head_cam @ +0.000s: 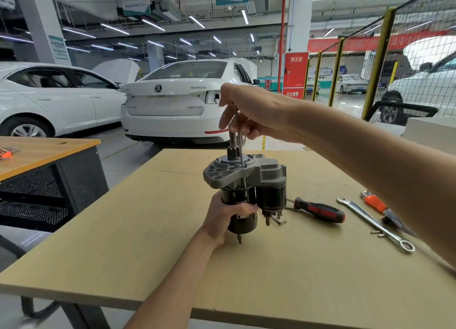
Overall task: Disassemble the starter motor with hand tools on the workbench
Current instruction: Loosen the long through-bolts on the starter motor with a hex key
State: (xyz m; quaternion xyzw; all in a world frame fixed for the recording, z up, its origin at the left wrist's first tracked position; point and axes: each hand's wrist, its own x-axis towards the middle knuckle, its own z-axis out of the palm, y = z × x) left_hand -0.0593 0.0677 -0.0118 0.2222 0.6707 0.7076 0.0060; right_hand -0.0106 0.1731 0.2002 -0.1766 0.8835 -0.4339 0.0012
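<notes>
On the workbench, from your left to your right:

Workbench: you are using its bare board as the work surface, with the loose tools parked on your right side, probably so the middle stays free for the motor.

Left hand: you are wrapping your fingers around the black cylindrical body of the starter motor, gripping it low down; this looks meant to steady the unit and keep it from turning.

Starter motor: you are holding it upright near the middle of the bench, grey flanged nose housing on top and pinion shaft pointing up. Whether its lower end is resting on the board or hanging just above it, I cannot tell.

Through bolt: you are holding this long thin rod upright; it is passing down through the nose housing alongside the motor body, so I judge you are drawing it out.

Right hand: you are curling your fingers around the rod's upper part, above the pinion, gripping it.

Screwdriver: it is lying flat just right of the motor, red-and-black handle within easy reach.

Combination wrench: it is lying diagonally further right, with small loose fasteners beside it, likely already-removed parts.

Orange-handled tool: it is lying beyond the wrench.
</notes>
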